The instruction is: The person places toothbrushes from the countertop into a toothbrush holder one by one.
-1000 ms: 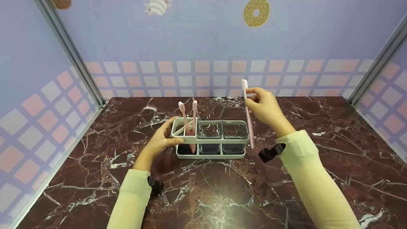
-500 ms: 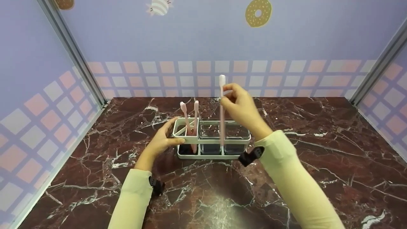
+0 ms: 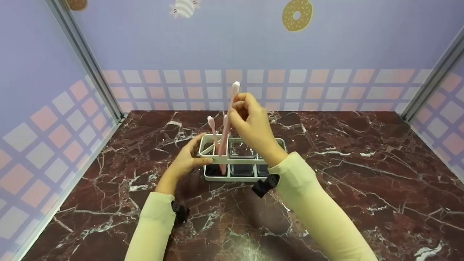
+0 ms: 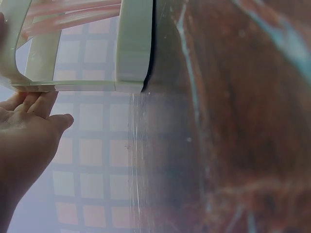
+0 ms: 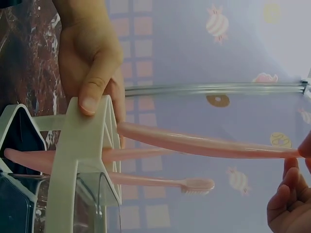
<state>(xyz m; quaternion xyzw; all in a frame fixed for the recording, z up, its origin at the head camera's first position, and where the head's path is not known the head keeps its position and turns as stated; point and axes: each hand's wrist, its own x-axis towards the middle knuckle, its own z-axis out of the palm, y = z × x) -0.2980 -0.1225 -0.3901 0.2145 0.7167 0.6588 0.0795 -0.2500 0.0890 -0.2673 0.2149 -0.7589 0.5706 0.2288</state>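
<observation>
My right hand [image 3: 253, 121] pinches a pink toothbrush [image 3: 225, 130] just under its white bristles. The brush leans slightly, its handle end down at the left section of a pale two-tier toothbrush holder [image 3: 250, 161]. In the right wrist view that handle end [image 5: 127, 129] is by the upper rim; I cannot tell if it is inside. My left hand [image 3: 183, 161] grips the holder's left end, thumb in front and fingers behind. Two pink toothbrushes stand in that section: one [image 3: 211, 122] shows its head, while the other is mostly covered by the held brush in the head view.
Clear square cups [image 3: 242, 149] fill the holder's middle and right sections, the right one partly behind my right wrist. A dark red marble tabletop [image 3: 348, 174] lies beneath. Patterned panels [image 3: 348, 47] enclose the back and sides. Each wrist bears a black camera [image 3: 266, 185].
From right of the holder, my right hand has carried the toothbrush leftward across the cups to the left section. The left hand keeps its grip on the holder.
</observation>
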